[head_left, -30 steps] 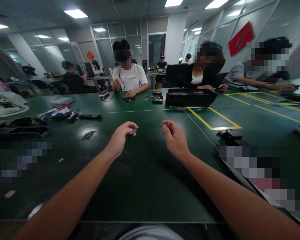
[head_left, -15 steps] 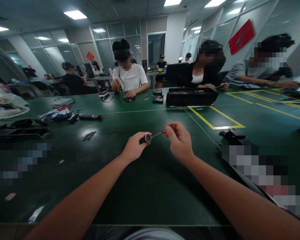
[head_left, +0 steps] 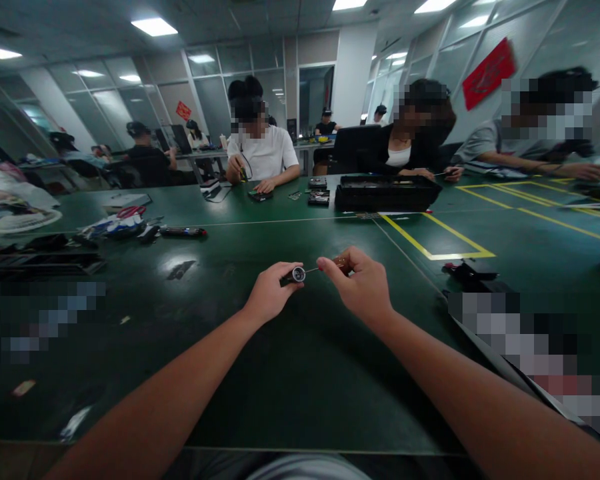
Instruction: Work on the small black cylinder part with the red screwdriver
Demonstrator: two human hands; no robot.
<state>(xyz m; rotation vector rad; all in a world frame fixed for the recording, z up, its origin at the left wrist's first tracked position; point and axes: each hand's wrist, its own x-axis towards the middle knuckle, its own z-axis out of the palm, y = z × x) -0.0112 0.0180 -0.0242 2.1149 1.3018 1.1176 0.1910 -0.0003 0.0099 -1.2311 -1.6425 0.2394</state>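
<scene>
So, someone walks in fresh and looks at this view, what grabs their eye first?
Probably the centre: the left hand holds a small dark cylinder with a silvery rim, while the right hand grips a thin-shafted tool pointing towards it. Next, perhaps, the tilted red banner at upper right and the long black box farther back on the green table.

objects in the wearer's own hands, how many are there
2: a dark, round-ended piece in the left hand, and a thin-shafted screwdriver in the right hand. Smaller ones may be hidden.
</scene>
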